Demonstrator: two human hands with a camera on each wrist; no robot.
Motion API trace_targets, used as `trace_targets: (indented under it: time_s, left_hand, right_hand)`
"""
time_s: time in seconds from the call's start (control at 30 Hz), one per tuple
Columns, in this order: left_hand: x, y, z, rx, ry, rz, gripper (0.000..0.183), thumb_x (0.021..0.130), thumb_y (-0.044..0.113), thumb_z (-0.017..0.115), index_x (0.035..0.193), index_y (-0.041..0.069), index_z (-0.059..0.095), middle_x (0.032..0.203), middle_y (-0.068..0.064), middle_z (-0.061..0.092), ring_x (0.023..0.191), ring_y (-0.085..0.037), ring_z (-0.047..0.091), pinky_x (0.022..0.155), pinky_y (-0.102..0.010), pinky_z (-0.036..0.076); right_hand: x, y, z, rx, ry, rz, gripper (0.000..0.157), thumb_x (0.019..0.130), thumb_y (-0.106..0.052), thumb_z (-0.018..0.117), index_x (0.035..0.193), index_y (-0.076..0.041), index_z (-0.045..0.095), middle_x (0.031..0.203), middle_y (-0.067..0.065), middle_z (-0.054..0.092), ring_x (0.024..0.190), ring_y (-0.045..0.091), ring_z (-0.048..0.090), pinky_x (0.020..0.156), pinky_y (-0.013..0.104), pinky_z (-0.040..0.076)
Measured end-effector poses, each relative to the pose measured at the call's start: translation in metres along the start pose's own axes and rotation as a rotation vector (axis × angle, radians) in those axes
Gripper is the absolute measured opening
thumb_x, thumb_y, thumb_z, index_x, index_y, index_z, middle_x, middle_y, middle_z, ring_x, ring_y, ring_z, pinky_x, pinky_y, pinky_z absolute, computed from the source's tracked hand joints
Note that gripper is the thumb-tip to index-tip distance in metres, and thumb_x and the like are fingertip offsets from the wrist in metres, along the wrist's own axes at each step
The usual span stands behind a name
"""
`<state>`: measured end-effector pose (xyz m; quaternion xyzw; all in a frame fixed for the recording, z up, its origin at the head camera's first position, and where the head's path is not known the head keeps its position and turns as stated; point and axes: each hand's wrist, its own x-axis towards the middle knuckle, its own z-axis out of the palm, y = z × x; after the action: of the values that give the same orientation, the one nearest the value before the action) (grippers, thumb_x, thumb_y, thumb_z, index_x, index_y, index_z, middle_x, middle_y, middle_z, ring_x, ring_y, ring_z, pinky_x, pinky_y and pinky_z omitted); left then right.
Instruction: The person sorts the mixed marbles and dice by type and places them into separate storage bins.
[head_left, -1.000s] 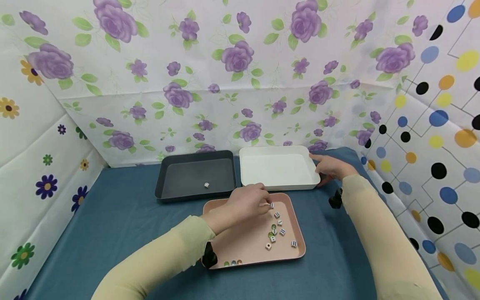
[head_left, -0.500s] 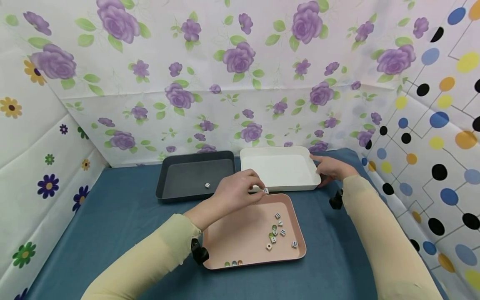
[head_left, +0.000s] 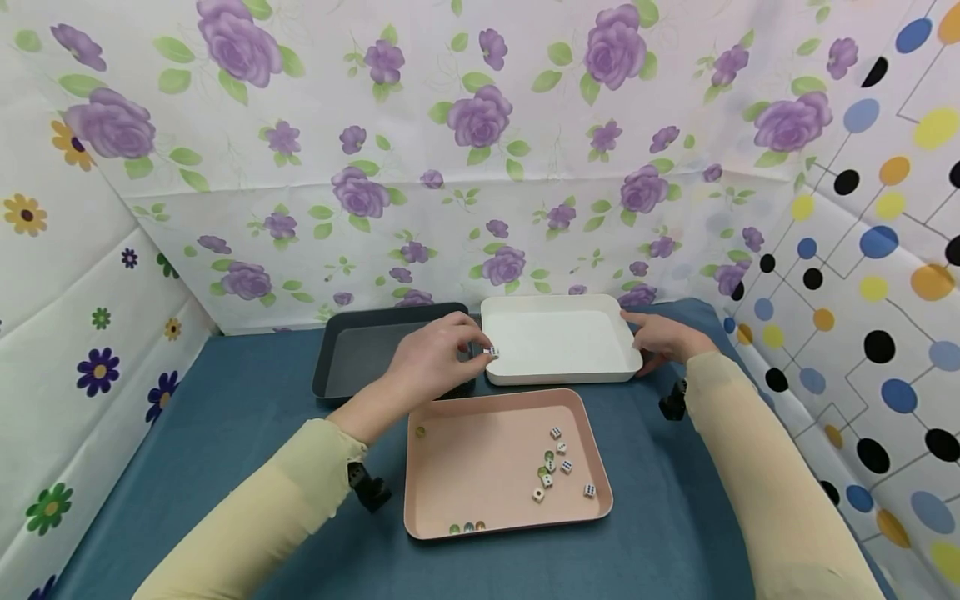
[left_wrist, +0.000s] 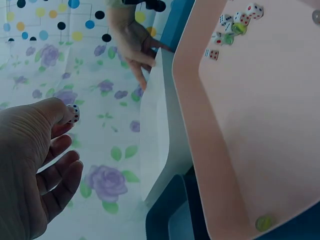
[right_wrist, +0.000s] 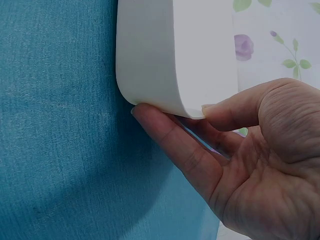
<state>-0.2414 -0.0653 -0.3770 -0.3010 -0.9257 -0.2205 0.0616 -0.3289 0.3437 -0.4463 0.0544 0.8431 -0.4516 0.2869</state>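
My left hand (head_left: 431,358) pinches a white die (head_left: 491,352) between thumb and fingertips, over the gap where the black tray (head_left: 356,354) and the white tray (head_left: 558,340) meet. In the left wrist view the die (left_wrist: 74,113) shows its dark dots. At the white tray's right end, my right hand (head_left: 666,336) grips the edge. The right wrist view shows its thumb (right_wrist: 220,114) on the rim and a finger against the outer wall. In the pink tray (head_left: 472,467) lie several dice (head_left: 566,467), with green marbles among them. My left hand covers part of the black tray.
Several marbles (head_left: 468,527) line the pink tray's near edge, and another marble (head_left: 420,432) sits in its far left corner. All three trays stand on a blue cloth (head_left: 247,433). Patterned sheets (head_left: 420,125) rise behind and on both sides.
My left hand has lifted a die out of the pink tray and carried it left and back, to beside the black tray's right end. My right hand stays on the white tray.
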Motion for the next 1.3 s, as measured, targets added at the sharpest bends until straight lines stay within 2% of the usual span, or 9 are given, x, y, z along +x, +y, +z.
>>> trace_targets:
  time_s: [0.27,0.5,0.73,1.0,1.3]
  left_hand:
    - [-0.004,-0.019,-0.009,0.015,0.034,-0.076,0.015,0.097,0.037,0.071,0.106,0.026,0.079,0.112,0.007,0.063,0.09,-0.01,0.062,0.061,-0.029,0.049]
    - [-0.009,-0.033,-0.016,0.024,0.038,-0.14,0.017,0.098,0.037,0.07,0.107,0.026,0.078,0.111,0.006,0.063,0.09,-0.014,0.062,0.06,-0.031,0.049]
    - [-0.012,-0.051,-0.025,0.04,0.044,-0.21,0.019,0.098,0.038,0.071,0.109,0.026,0.078,0.108,0.005,0.062,0.088,-0.012,0.059,0.063,-0.034,0.05]
    - [-0.016,-0.072,-0.031,0.05,0.041,-0.252,0.019,0.097,0.036,0.072,0.11,0.023,0.078,0.111,0.003,0.062,0.088,-0.015,0.06,0.063,-0.035,0.05]
    - [-0.019,-0.097,-0.03,0.065,-0.01,-0.326,0.023,0.099,0.035,0.069,0.112,0.019,0.078,0.111,-0.002,0.062,0.091,-0.019,0.06,0.071,-0.041,0.052]
  right_hand:
    - [0.002,0.002,0.0,0.01,0.005,-0.008,0.085,0.1,0.008,0.04,0.165,-0.022,-0.006,0.164,0.032,0.003,0.113,0.042,0.062,0.08,0.049,0.06]
    - [0.004,0.004,0.0,0.041,0.011,-0.017,0.089,0.098,0.01,0.041,0.165,-0.02,-0.008,0.154,0.037,0.025,0.103,0.042,0.066,0.079,0.052,0.059]
    - [0.003,0.003,0.0,0.033,0.006,-0.022,0.09,0.096,0.011,0.042,0.165,-0.018,-0.007,0.157,0.035,0.022,0.109,0.043,0.064,0.079,0.051,0.059]
    - [0.002,0.001,0.0,-0.008,0.01,-0.005,0.091,0.095,0.011,0.042,0.164,-0.018,-0.011,0.159,0.036,0.018,0.103,0.039,0.066,0.078,0.049,0.06]
    - [-0.002,-0.001,0.002,-0.018,0.01,-0.007,0.089,0.097,0.01,0.041,0.164,-0.018,-0.01,0.158,0.037,0.018,0.1,0.04,0.066,0.078,0.049,0.06]
